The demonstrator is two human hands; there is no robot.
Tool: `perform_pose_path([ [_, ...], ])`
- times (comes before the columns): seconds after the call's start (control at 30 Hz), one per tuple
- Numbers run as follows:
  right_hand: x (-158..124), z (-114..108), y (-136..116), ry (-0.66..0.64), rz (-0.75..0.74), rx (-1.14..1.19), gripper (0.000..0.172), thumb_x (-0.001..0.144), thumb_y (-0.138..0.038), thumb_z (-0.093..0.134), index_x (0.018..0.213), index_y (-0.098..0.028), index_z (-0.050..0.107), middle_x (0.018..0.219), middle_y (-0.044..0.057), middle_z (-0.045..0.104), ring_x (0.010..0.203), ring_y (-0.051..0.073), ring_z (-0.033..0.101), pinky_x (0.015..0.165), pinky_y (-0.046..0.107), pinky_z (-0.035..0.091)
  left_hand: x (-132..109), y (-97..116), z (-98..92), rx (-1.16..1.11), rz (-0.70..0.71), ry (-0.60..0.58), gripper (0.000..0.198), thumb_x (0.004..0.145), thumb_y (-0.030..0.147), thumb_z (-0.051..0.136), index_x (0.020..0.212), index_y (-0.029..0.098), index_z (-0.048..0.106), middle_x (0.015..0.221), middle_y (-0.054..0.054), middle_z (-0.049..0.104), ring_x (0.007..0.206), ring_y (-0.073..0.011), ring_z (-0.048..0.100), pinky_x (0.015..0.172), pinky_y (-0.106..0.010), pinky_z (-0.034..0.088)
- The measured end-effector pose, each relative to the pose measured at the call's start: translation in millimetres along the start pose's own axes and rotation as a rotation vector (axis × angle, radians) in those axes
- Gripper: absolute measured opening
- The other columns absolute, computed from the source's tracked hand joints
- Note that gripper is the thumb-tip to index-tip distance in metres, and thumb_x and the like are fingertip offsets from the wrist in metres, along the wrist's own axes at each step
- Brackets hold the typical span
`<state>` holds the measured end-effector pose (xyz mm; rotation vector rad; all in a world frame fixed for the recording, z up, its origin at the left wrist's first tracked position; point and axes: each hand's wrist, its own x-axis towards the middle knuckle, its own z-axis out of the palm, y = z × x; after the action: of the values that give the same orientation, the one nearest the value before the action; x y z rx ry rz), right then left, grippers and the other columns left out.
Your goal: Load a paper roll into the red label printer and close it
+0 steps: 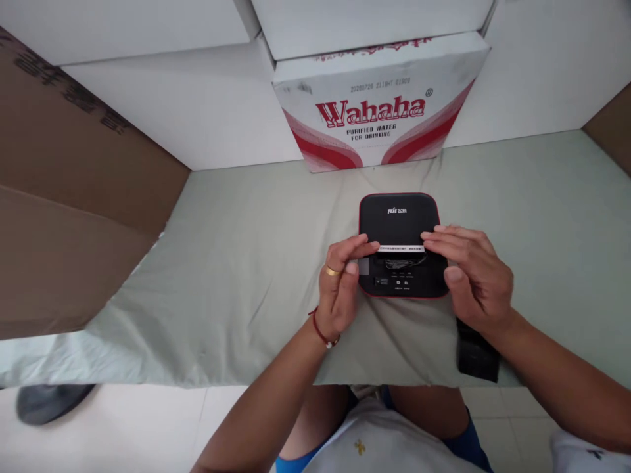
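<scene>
A small black device [399,217] with a red edge and white lettering lies flat on a pale green cloth [236,263]. A narrow white paper strip [401,248] stretches across its middle. My left hand [340,286] pinches the strip's left end, with the thumb against the device's left side. My right hand [470,272] pinches the strip's right end, and its thumb rests on the device's right edge. A ring and a red string bracelet are on my left hand and wrist.
A white and red Wahaha water carton [379,105] stands behind the device, with white boxes around it. Brown cardboard [73,197] walls the left side. A black object [476,355] lies under my right wrist at the cloth's front edge. A grey shoe [49,401] is on the floor.
</scene>
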<state>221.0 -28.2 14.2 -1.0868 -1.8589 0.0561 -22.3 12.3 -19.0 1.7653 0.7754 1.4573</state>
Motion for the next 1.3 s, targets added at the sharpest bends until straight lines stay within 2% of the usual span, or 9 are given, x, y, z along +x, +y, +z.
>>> perform_pose_path([
  [0.13, -8.0, -0.5, -4.2, -0.067, -0.084, 0.017, 0.042, 0.114, -0.046, 0.046, 0.142, -0.033, 0.075, 0.129, 0.009, 0.084, 0.13, 0.034, 0.072, 0.118, 0.065, 0.055, 3.6, -7.7, 1.0, -0.191, -0.099, 0.04, 0.039, 0.113, 0.035, 0.059, 0.152, 0.035, 0.06, 0.119, -0.003, 0.085, 0.134, -0.0223, 0.074, 0.121, -0.046, 0.053],
  [0.23, -12.9, 0.1, -6.9, -0.008, -0.124, 0.001, 0.039, 0.113, -0.049, 0.048, 0.128, -0.036, 0.081, 0.112, 0.009, 0.082, 0.123, 0.033, 0.069, 0.114, 0.062, 0.058, 6.8, -17.7, -2.7, -0.241, -0.152, 0.034, 0.058, 0.107, 0.044, 0.07, 0.16, 0.044, 0.048, 0.148, -0.002, 0.075, 0.149, -0.0234, 0.065, 0.126, -0.047, 0.05],
  [0.3, -14.3, 0.3, -7.4, 0.011, -0.131, -0.004, 0.038, 0.112, -0.046, 0.05, 0.128, -0.036, 0.082, 0.106, 0.009, 0.079, 0.12, 0.033, 0.068, 0.109, 0.061, 0.059, 9.5, -25.7, -6.8, -0.205, -0.21, 0.013, 0.075, 0.101, 0.054, 0.075, 0.166, 0.049, 0.037, 0.175, -0.003, 0.052, 0.165, -0.027, 0.049, 0.131, -0.049, 0.047],
  [0.4, -14.3, -0.2, -7.2, 0.006, -0.128, 0.009, 0.037, 0.11, -0.044, 0.053, 0.132, -0.036, 0.082, 0.103, 0.008, 0.077, 0.117, 0.033, 0.067, 0.105, 0.06, 0.059, 12.5, -35.0, -11.3, -0.218, -0.27, -0.055, 0.093, 0.095, 0.066, 0.077, 0.172, 0.051, 0.026, 0.185, -0.003, 0.035, 0.174, -0.03, 0.033, 0.137, -0.052, 0.04],
  [0.7, -11.3, -1.9, -10.2, -0.009, -0.145, 0.03, 0.03, 0.102, -0.028, 0.067, 0.13, -0.028, 0.081, 0.106, 0.008, 0.078, 0.118, 0.031, 0.068, 0.102, 0.054, 0.059, 8.6, -30.0, -10.3, -0.449, -0.44, -0.097, 0.099, 0.092, 0.055, 0.082, 0.174, 0.052, 0.025, 0.183, -0.004, 0.041, 0.169, -0.026, 0.045, 0.137, -0.05, 0.044],
  [0.9, -11.1, -1.8, -9.7, 0.012, -0.152, -0.015, 0.041, 0.099, -0.028, 0.072, 0.138, -0.036, 0.08, 0.104, 0.004, 0.082, 0.109, 0.029, 0.072, 0.092, 0.048, 0.061, 5.7, -31.6, -7.1, -0.436, -0.44, -0.107, 0.101, 0.093, 0.061, 0.082, 0.173, 0.053, 0.021, 0.186, -0.003, 0.035, 0.171, -0.0253, 0.04, 0.137, -0.048, 0.044],
  [1.03, -1.6, -9.3, -12.4, -0.034, -0.179, -0.011, 0.03, 0.101, -0.03, 0.07, 0.127, -0.035, 0.083, 0.1, 0.004, 0.084, 0.103, 0.028, 0.074, 0.09, 0.048, 0.063, 2.6, -38.7, -3.2, -0.435, -0.406, -0.119, 0.094, 0.093, 0.065, 0.082, 0.169, 0.051, 0.029, 0.187, -0.004, 0.033, 0.172, -0.0269, 0.039, 0.136, -0.05, 0.045],
  [1.2, 39.2, -17.8, -16.4, -0.148, 0.147, 0.128, 0.027, 0.111, -0.035, 0.056, 0.116, -0.03, 0.083, 0.086, 0.002, 0.082, 0.078, 0.021, 0.075, 0.077, 0.038, 0.061, -0.7, -44.6, 2.1, -0.457, -0.368, -0.093, 0.079, 0.096, 0.065, 0.076, 0.164, 0.043, 0.04, 0.182, -0.006, 0.042, 0.168, -0.0273, 0.044, 0.135, -0.052, 0.043],
  [1.3, 70.3, -10.5, -8.5, -0.335, 0.305, -0.054, 0.025, 0.109, -0.035, 0.059, 0.112, -0.028, 0.083, 0.092, 0.002, 0.084, 0.077, 0.019, 0.077, 0.073, 0.034, 0.058, -0.9, -44.9, 3.8, -0.512, -0.392, -0.07, 0.081, 0.095, 0.061, 0.077, 0.165, 0.042, 0.041, 0.181, -0.007, 0.043, 0.168, -0.0282, 0.044, 0.135, -0.052, 0.043],
])
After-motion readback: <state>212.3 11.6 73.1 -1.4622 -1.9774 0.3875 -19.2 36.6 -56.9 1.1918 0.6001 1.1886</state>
